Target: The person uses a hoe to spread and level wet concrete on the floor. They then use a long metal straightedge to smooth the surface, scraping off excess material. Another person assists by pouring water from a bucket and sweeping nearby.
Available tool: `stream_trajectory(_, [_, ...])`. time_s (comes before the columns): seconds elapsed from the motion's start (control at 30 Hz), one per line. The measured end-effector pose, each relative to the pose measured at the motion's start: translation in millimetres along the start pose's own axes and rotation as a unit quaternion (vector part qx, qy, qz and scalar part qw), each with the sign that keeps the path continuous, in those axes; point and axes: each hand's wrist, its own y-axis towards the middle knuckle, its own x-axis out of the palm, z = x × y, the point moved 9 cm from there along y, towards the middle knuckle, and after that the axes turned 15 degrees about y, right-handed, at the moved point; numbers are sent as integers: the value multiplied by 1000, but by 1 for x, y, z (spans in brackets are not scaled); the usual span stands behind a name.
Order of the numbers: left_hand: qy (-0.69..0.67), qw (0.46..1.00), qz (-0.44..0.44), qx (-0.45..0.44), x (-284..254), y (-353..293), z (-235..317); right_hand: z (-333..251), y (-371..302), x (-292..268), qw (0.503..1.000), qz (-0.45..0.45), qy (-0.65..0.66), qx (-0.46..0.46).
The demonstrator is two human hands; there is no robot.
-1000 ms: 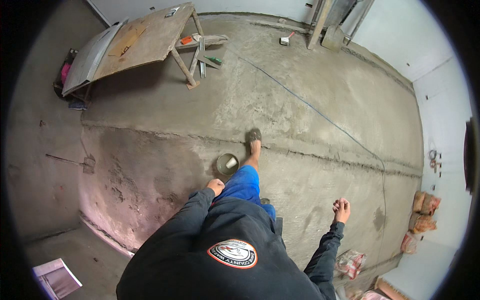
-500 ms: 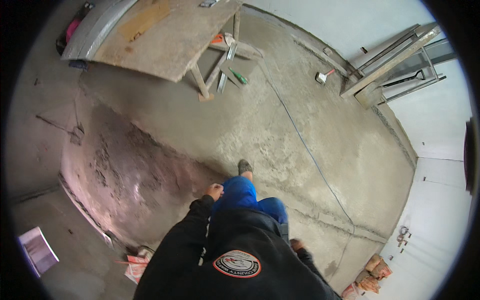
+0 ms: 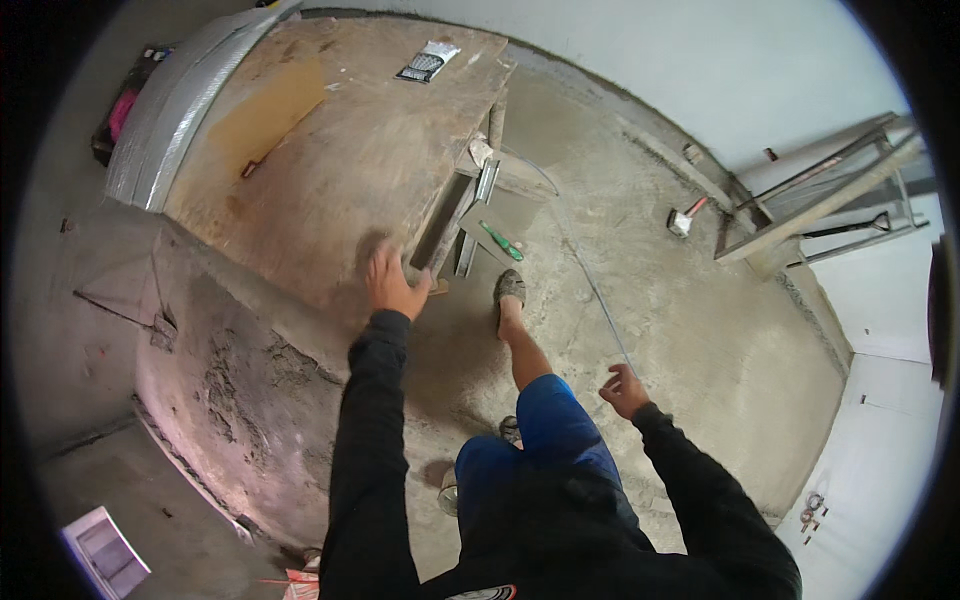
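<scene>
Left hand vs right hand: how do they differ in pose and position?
The left hand appears at the near edge of the wooden board; the right hand shows over the concrete floor. The left hand is higher in the view, the right hand lower. The left hand's fingers point mostly up the picture, thumb apart; the right hand's are loosely bent, pointing left. Both are bare, with nothing visible in their grasp.

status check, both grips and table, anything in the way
Left grip open at table edge, contact unclear. Right grip half-open, nothing seen in it. Packet on table. Trowel near foot, possible obstacle.
</scene>
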Motion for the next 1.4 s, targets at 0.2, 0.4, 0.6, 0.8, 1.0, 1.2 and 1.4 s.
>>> stream_trajectory(0.2, [128, 992, -23, 2, 108, 182, -30, 41, 320, 85, 957, -83, -276, 9])
stream_trajectory(0.4, [182, 981, -69, -5, 147, 196, -17, 45, 554, 167, 991, -30, -122, 42])
stream_trajectory(0.6, [122, 985, -85, -84, 162, 205, -23, 70, 615, 184, 976, 86, -164, 116])
stream_trajectory(0.8, [136, 981, -107, -90, 164, 208, -24, 55, 618, 182, 980, -6, -189, 60])
stream_trajectory(1.0, [121, 984, -95, -89, 164, 206, -27, -56, 589, 78, 973, 78, -162, -144])
stream_trajectory(1.2, [128, 982, -102, -93, 161, 206, -19, -164, 638, 11, 912, 61, -309, -262])
stream_trajectory(1.4, [129, 982, -108, -90, 159, 206, -20, -168, 727, 22, 892, 11, -426, -149])
